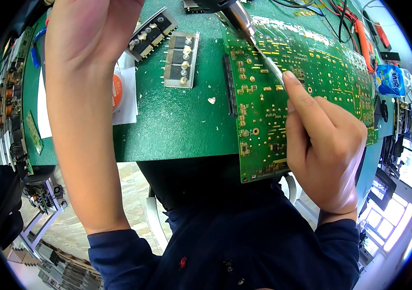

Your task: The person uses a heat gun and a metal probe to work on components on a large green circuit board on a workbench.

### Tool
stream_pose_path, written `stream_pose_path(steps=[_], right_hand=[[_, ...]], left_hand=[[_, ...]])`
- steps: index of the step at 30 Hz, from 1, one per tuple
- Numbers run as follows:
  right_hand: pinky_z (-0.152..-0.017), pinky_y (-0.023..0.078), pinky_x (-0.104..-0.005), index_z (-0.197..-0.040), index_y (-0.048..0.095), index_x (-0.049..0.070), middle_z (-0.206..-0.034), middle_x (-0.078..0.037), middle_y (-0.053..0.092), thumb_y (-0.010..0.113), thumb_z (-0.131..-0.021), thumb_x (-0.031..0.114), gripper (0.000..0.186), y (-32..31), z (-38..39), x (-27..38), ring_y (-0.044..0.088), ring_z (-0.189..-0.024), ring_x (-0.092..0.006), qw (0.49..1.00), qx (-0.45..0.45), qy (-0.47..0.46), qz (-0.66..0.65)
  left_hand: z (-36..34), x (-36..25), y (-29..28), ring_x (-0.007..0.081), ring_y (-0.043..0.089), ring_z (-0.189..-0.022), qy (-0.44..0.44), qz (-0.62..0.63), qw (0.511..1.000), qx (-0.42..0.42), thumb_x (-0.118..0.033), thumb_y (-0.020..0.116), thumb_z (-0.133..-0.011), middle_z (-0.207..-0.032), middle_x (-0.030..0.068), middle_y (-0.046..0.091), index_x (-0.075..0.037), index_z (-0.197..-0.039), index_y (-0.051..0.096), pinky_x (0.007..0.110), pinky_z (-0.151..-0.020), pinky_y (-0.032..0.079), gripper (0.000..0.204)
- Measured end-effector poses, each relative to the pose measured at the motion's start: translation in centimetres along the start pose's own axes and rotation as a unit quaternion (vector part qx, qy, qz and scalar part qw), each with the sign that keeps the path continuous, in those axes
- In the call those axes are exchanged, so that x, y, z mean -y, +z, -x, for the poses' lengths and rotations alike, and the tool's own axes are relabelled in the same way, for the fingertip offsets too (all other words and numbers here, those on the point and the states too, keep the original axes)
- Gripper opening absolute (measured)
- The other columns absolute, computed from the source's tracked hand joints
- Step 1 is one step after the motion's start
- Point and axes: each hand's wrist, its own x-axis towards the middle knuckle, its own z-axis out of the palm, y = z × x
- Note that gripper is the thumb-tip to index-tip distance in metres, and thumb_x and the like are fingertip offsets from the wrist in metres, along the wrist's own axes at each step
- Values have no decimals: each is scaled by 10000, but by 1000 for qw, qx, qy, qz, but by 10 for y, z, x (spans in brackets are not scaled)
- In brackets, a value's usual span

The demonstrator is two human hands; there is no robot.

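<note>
My right hand (324,145) is shut on a thin metal tool, likely tweezers (272,66). The tool's tip rests on a large green circuit board (264,121) that lies solder side up and overhangs the near edge of the green mat (181,125). A metal nozzle on a dark handle (237,17) points down at the board just above the tool's tip. My left hand (87,29) is raised at the upper left. Its fingers run off the top edge, so what it holds is hidden.
Two metal strips carrying black transistors (181,58) (151,33) lie on the mat. An orange-and-white roll (117,92) sits on white paper by my left forearm. More circuit boards (17,96) line the left edge. Red and black cables (355,24) and a blue packet (390,79) lie at the right.
</note>
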Motion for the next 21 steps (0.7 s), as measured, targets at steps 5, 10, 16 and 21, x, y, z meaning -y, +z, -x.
stream_pose_path(steps=[5,10,16,21], right_hand=[[-500,329,-373,-1217,754,39,-615,-79,403,696,-822,-94,420,-7,-3,-11,415,-509,-207,1000,-9,-13,8],[-501,329,-383,-1212,755,38,-617,-80,396,697,-807,-93,430,-9,-2,-10,412,-512,-225,999,-6,-30,15],[-510,331,-378,-1203,756,29,-618,-78,394,687,-814,-91,412,-8,-8,-15,423,-528,-222,998,5,-55,10],[-528,282,-327,-1218,749,16,-633,-60,407,675,-845,-85,394,-17,-17,-46,413,-557,-156,991,57,-36,-116]], left_hand=[[-1,2,1,268,719,-1061,-18,4,999,-35,-195,644,-1025,-1088,176,694,25,-1070,626,374,-954,611,226],[0,3,2,259,723,-1051,1,14,1000,-20,-204,655,-1020,-1082,165,695,16,-1099,614,371,-951,612,237],[-2,12,48,256,724,-1045,14,-152,958,-241,-211,661,-1017,-1076,159,695,12,-1109,611,373,-949,612,247],[-2,-1,7,260,724,-1040,-18,-17,999,-42,-214,657,-1021,-1066,158,696,15,-1101,614,373,-949,611,246]])
